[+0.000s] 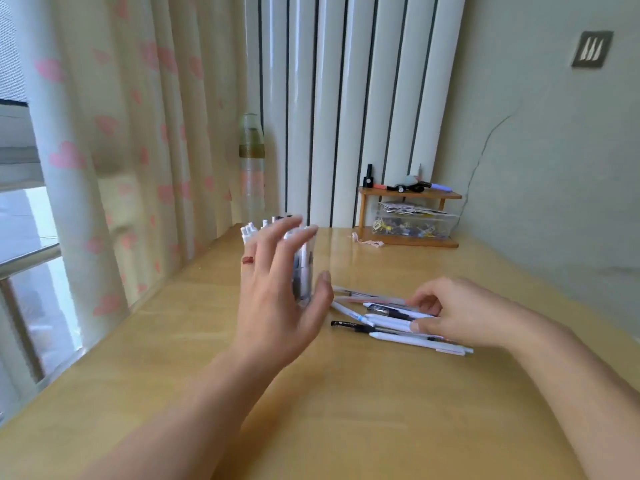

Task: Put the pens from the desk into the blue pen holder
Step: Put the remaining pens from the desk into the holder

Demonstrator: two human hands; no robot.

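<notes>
— Any writing legible on the pens (391, 320)?

— None readable. Faint pale marks on the black pen (349, 325), too small and blurred to make out. Same for the grey wall plate (591, 49): three white tapered shapes, no letters.

— Left hand (277, 306)?

— Raised and spread wide, fingers apart, blurred, gripping nothing. Just in front of the pen holder (303, 275), thumb near its right side; contact impossible to judge. Small red mark on the little finger.

— And that holder?

— Upright near the back left of the desk (346, 410), mostly hidden by the hand. Clear-looking wall, dark and white barrels visible through it, white caps sticking out on top. Blue colour not evident here.

— Right hand (446, 317)?

— Palm down on the loose pile, fingers curled onto slim white plastic barrels. Whether pinched shut on one, cannot tell.

— The pile itself?

— Lying flat, roughly parallel, right of the holder; mostly white, one black, one clear with dark ink.

— Surroundings?

— Smooth, glossy pale wood top. Cream curtain (114, 161) with pink hearts at left. Tall clear bottle (252, 174) behind the holder. Small wooden shelf (412, 216) at the back, holding a clear box of clips.
</notes>
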